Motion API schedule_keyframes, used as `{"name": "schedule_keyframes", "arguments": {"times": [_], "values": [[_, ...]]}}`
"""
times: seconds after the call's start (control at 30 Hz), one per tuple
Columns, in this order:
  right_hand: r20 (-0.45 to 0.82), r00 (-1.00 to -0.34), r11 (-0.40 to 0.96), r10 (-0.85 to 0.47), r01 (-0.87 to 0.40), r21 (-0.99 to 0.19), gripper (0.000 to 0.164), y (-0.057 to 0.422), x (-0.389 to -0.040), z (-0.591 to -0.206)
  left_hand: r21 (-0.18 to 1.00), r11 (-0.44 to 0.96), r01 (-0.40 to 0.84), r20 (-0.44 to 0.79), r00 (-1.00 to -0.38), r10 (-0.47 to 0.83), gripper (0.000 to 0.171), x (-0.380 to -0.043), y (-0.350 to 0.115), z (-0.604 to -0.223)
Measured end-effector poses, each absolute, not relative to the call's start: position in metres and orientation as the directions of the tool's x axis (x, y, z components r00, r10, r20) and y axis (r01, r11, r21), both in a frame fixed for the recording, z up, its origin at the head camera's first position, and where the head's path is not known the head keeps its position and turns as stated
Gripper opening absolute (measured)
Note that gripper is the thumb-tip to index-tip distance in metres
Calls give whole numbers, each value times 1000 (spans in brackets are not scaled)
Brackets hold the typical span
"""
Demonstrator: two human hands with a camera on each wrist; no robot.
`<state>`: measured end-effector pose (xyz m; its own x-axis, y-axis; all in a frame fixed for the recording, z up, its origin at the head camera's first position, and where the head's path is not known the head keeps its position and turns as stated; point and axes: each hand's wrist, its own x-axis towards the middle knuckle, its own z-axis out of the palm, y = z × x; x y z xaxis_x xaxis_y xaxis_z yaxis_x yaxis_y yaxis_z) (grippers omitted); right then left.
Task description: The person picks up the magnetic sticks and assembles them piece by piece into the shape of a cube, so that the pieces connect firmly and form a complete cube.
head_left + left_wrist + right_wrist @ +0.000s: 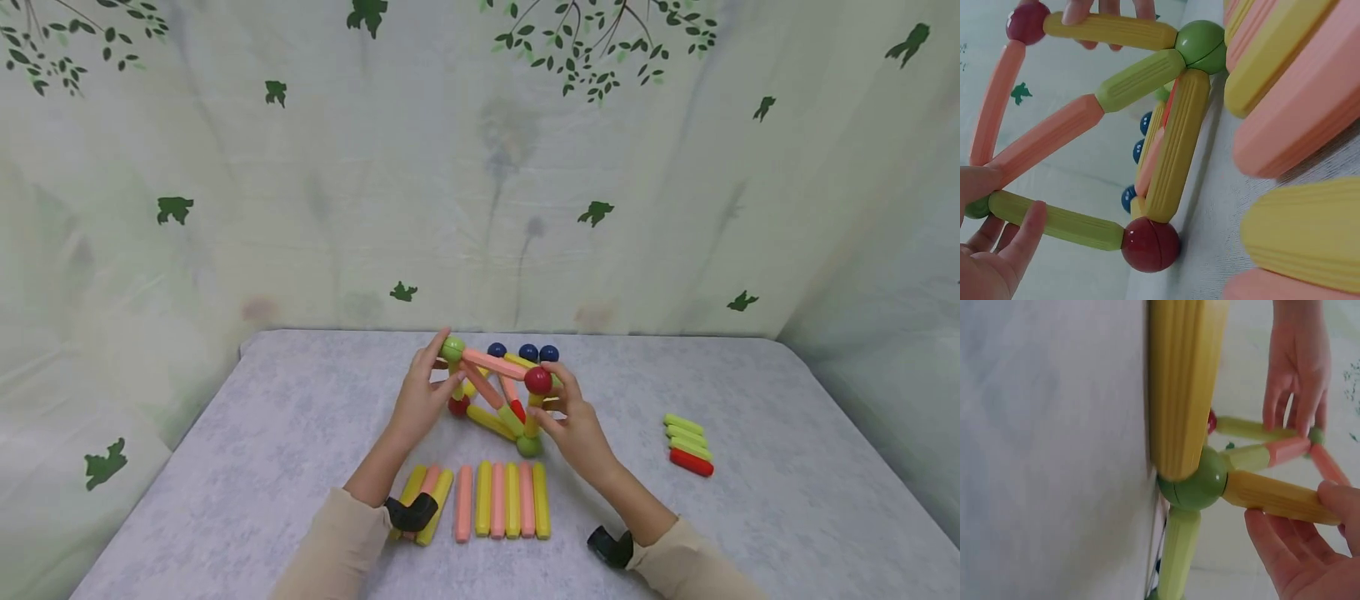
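Observation:
A magnetic stick-and-ball structure stands on the table, with pink, yellow and green sticks joined by balls. My left hand [418, 402] grips its upper left corner, by the green ball [452, 348]; the left wrist view shows the thumb over a pink stick's end and a finger against the light green stick [1060, 222]. On the other side, my right hand [581, 427] holds the yellow upright [1279, 497] just below the red ball [537, 381]. A pink stick [495, 363] spans these two upper balls. The lower green ball [528, 446] sits at the structure's front corner.
Blue balls [528, 352] lie at the back of the structure. Before it, a row of pink and yellow sticks [498, 500] lies on the table, with more sticks [442, 508] beside the left wrist. Several short green sticks [686, 436] and a red one [692, 462] lie at right.

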<state>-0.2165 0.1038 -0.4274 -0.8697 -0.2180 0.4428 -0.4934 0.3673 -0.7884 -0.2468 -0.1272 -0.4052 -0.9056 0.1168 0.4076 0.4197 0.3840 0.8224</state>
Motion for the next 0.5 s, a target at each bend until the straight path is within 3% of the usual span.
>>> {"name": "schedule_keyframes", "arguments": {"times": [0.5], "values": [[414, -898, 306, -148, -440, -844, 64, 69, -212, -425, 895, 296, 333, 277, -936, 216, 60, -292, -113, -399]]}}
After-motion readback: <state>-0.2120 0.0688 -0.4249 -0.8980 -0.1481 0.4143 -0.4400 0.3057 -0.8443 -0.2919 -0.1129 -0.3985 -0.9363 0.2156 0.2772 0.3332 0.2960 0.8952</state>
